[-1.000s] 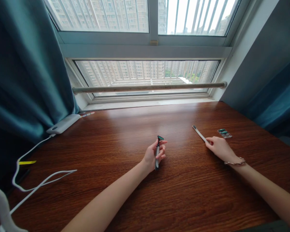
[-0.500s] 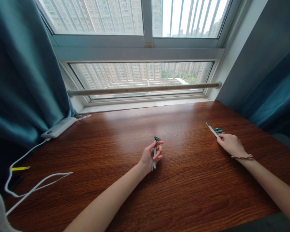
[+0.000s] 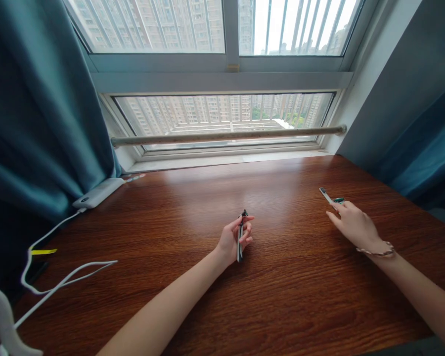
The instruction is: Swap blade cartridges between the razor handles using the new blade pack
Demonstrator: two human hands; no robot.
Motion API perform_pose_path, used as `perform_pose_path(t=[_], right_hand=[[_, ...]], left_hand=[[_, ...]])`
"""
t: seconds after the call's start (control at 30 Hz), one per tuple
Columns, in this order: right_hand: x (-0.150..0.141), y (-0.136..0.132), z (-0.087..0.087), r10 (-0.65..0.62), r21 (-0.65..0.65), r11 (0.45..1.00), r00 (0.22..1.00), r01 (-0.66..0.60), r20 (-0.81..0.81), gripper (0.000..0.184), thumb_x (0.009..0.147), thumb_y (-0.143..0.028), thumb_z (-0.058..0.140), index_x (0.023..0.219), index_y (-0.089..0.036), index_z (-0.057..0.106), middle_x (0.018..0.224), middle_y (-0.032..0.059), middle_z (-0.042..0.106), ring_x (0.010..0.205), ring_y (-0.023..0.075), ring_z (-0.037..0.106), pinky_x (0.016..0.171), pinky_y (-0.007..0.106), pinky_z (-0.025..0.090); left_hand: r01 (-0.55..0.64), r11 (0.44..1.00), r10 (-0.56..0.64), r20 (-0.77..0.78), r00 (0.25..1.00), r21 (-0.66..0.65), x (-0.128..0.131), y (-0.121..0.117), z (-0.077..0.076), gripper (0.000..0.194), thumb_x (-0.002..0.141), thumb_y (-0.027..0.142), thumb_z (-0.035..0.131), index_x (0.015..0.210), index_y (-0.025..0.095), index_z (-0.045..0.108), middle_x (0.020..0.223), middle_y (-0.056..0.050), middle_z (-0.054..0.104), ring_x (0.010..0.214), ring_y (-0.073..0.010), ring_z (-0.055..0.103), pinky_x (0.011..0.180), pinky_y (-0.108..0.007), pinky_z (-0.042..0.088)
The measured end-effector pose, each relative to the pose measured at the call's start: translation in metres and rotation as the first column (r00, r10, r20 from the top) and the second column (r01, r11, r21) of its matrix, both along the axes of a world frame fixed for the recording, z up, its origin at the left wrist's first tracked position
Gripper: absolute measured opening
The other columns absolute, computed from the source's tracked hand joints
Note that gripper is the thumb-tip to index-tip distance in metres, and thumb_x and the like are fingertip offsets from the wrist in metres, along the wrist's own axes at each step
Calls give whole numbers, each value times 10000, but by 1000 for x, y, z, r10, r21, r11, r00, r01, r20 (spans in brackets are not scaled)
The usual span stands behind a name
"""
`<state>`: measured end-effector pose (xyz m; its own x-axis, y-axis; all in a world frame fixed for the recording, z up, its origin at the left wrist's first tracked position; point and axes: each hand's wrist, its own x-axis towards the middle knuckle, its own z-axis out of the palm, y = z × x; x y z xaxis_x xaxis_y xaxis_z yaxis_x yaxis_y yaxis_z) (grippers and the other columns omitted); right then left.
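My left hand is closed around a razor with a black and light grey handle. The razor stands nearly upright in the fingers, its head at the top, above the wooden table. At the right, my right hand is open, palm down, with its thumb spread away from the fingers. Under or beside its fingertips lies a slim white stick with a dark end, which looks like a toothbrush. Just behind it is a small green and black piece, partly hidden by the fingers.
The brown wooden table runs up to a window with a horizontal rail. At the left are a white power bank, a white cable and a yellow strip. Blue curtains hang at both sides.
My right thumb has come off the white stick and spread outward. In my left hand the razor has turned so its head shows more edge-on. The view has shifted slightly.
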<state>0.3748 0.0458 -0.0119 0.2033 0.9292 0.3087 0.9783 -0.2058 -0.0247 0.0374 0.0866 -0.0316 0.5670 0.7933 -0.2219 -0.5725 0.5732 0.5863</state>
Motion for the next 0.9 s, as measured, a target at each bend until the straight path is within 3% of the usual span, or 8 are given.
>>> perform_pose_path(t=[0.07, 0.17, 0.33, 0.5, 0.6, 0.7, 0.8, 0.9], right_hand=[[-38, -8, 9, 227, 48, 974, 949, -221, -219, 265, 787, -351, 465, 935, -189, 613, 834, 78, 610, 688, 187, 566, 628, 288, 411], [-102, -19, 17, 401, 27, 883, 725, -468, -560, 240, 798, -361, 467, 849, -205, 641, 738, 30, 635, 640, 155, 561, 599, 252, 422], [-176, -25, 9, 372, -10, 764, 452, -646, -811, 254, 779, -364, 501, 683, -173, 638, 577, -1, 601, 508, 116, 514, 489, 216, 382], [-200, -17, -2, 207, -9, 750, 249, -661, -946, 280, 781, -400, 491, 755, -151, 618, 524, -17, 540, 415, 88, 468, 376, 187, 340], [-199, -16, -1, 247, 26, 785, 274, -619, -929, 276, 781, -402, 497, 752, -154, 614, 549, -13, 561, 443, 94, 482, 410, 195, 366], [-188, -16, 1, 368, 98, 809, 370, -579, -853, 250, 780, -389, 509, 756, -168, 625, 671, 6, 623, 593, 131, 550, 541, 220, 416], [-164, -13, 1, 399, 106, 849, 497, -518, -771, 252, 781, -401, 504, 815, -185, 630, 705, 8, 633, 618, 147, 555, 560, 236, 411], [-125, -3, 0, 395, 141, 908, 695, -395, -601, 260, 754, -420, 530, 797, -184, 632, 667, 17, 610, 579, 150, 527, 547, 252, 387]], left_hand=[[-37, 999, 38, -45, 998, 25, 1, -3, 1, 226, 791, 243, 480, 924, 102, 596, 590, 12, 515, 375, -26, 368, 488, -193, 406], [-68, 995, 76, -120, 990, 72, 6, -9, 4, 203, 760, 235, 552, 921, 118, 594, 668, -26, 598, 608, -93, 560, 688, -236, 444], [-78, 989, 88, -71, 994, 124, 13, -20, 9, 186, 786, 280, 532, 900, 137, 563, 1025, -134, 621, 1037, -208, 529, 867, -304, 376], [-64, 990, 65, -4, 998, 128, 12, -22, 13, 267, 815, 359, 464, 965, 151, 539, 1104, -156, 585, 1090, -233, 493, 895, -362, 359], [-53, 992, 49, 36, 998, 115, 10, -20, 13, 333, 816, 381, 450, 1058, 161, 519, 1120, -149, 576, 1095, -232, 486, 910, -381, 349], [-14, 995, 11, 30, 999, 101, 11, -19, 11, 357, 819, 369, 448, 1103, 161, 511, 1109, -137, 584, 1077, -219, 499, 936, -374, 327], [35, 995, -36, 1, 999, 92, 13, -22, 9, 340, 823, 352, 447, 1089, 155, 524, 1136, -132, 568, 1066, -213, 506, 949, -369, 315], [78, 991, -74, -41, 996, 106, 14, -26, 7, 340, 824, 341, 445, 1079, 133, 531, 1150, -146, 555, 1077, -215, 498, 968, -368, 294]])
